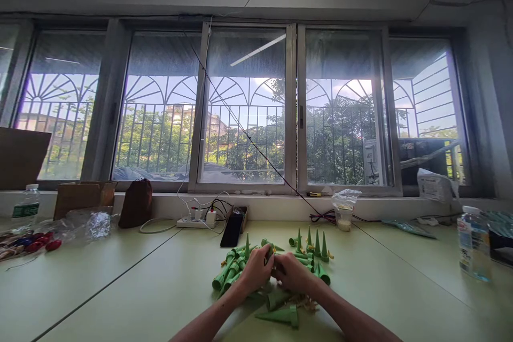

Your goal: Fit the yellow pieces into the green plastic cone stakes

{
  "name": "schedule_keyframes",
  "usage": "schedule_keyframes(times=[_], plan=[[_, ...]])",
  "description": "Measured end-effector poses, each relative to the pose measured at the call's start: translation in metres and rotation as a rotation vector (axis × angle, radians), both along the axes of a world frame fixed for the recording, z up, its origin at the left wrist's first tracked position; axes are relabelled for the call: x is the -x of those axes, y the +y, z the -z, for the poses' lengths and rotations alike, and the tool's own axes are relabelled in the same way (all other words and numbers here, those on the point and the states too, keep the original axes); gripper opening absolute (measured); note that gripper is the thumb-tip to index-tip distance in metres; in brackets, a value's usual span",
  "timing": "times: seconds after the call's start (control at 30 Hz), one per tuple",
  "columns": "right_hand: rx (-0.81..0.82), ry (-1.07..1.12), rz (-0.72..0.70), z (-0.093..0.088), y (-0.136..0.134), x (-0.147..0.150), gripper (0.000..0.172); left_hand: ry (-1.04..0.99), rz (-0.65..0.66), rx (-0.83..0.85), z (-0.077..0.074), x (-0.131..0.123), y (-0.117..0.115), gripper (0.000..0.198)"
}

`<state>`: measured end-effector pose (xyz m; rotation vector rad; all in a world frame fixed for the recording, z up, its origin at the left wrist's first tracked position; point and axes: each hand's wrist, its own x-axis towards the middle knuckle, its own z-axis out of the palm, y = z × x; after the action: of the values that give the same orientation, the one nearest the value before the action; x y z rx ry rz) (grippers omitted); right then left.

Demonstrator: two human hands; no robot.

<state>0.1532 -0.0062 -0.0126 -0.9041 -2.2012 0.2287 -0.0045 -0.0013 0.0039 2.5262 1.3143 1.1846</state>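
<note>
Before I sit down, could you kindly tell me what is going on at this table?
A person's left hand and right hand are close together over the table, among many green cones. What the fingers may hold is hidden. A few upright cones stand beyond the right hand, and one loose cone lies on its side nearer the person.
</note>
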Motion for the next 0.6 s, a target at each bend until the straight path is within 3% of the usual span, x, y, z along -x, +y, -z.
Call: schedule_keyframes(times=[0.6], plan=[[-0.009, -0.007, -0.033, -0.0049, -0.0059, -0.0001, 0.017, -0.080, 0.010, -0.077, -0.0025, -0.0022, -0.0012, 0.017]])
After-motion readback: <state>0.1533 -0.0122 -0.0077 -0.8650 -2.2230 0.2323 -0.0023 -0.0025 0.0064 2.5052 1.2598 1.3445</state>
